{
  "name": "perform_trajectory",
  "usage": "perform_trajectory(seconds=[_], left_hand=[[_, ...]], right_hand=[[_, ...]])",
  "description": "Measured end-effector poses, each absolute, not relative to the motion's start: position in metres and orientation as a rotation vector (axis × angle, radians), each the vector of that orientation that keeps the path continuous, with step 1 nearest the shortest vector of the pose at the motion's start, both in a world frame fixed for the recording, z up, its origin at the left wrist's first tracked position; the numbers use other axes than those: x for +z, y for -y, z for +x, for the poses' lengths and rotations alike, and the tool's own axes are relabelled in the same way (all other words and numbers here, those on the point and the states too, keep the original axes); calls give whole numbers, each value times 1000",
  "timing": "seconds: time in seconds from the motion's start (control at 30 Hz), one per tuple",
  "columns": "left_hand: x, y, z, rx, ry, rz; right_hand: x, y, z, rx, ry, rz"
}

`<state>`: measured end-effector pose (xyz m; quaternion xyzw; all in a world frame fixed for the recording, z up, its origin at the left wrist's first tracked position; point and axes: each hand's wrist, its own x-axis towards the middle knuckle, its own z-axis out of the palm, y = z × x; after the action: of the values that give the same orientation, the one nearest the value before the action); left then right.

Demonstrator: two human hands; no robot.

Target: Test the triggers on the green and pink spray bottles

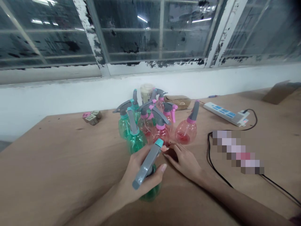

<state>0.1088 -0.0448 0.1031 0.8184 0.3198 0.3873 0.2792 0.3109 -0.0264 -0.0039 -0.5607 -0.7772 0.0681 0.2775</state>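
Left hand [129, 179] grips a green trigger spray bottle [148, 163] by its neck, nearer the viewer than the rightmost pink spray bottle [185, 131]; its teal nozzle [159, 143] points forward, beside the half-curled right hand [187, 161], contents unclear.

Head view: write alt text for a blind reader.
The left hand grips a green spray bottle near its grey head, the right hand close beside it. More green and pink spray bottles cluster behind on a wooden table.
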Motion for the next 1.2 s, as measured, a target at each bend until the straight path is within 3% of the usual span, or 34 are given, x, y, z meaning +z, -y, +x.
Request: perform_trajectory(seconds=[1.2], left_hand=[[107, 43, 110, 988, -850, 2171]], right_hand=[[-1, 28, 312, 221, 2113, -1530]])
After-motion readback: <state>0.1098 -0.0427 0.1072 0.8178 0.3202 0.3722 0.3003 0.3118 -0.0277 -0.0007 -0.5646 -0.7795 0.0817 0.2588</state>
